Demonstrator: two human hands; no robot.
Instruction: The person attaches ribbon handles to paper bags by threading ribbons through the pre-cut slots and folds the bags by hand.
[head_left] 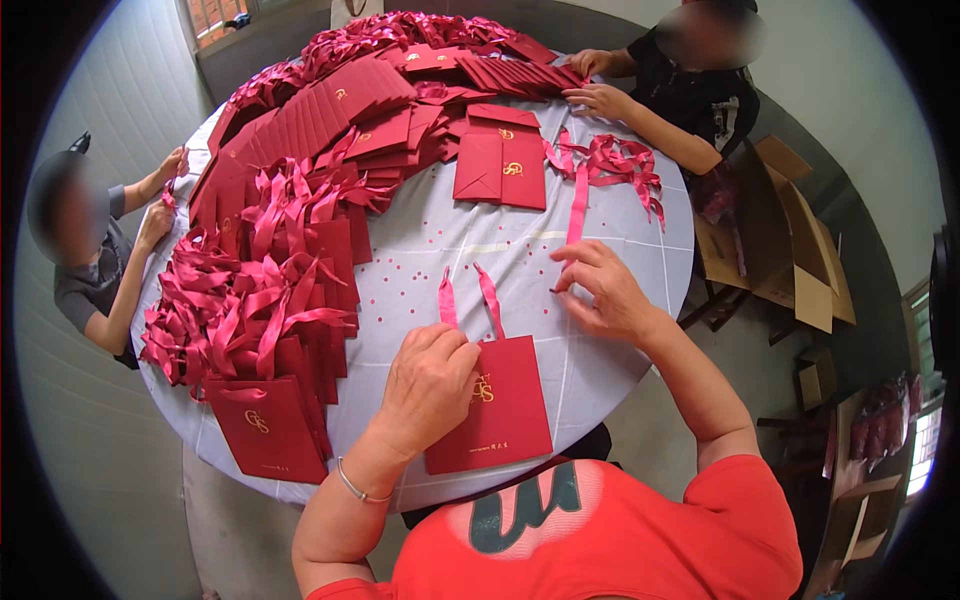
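On the near edge of a round table covered with a pale cloth, we press our left hand down on a flat red paper bag. Its fingers lie together, curled over the bag's upper left corner. The bag is a tall rectangle with a small gold emblem near its middle. Its long axis runs away from us, and its open top points toward the table's centre. A pink ribbon handle rises from that top in two strands.

Our right hand rests just right of the bag, fingertips pinched on the lower end of a long pink ribbon that stretches away from us.

To our left, matching red bags with pink ribbons lie heaped in overlapping rows, curving round the far side. One red bag overhangs the near-left rim. Two more bags lie flat near the centre, beside a tangle of loose ribbons.

Bare cloth stays open between our hands and the centre. Two other people sit at the left and far-right edges. Brown cardboard boxes stand to the right of the table.
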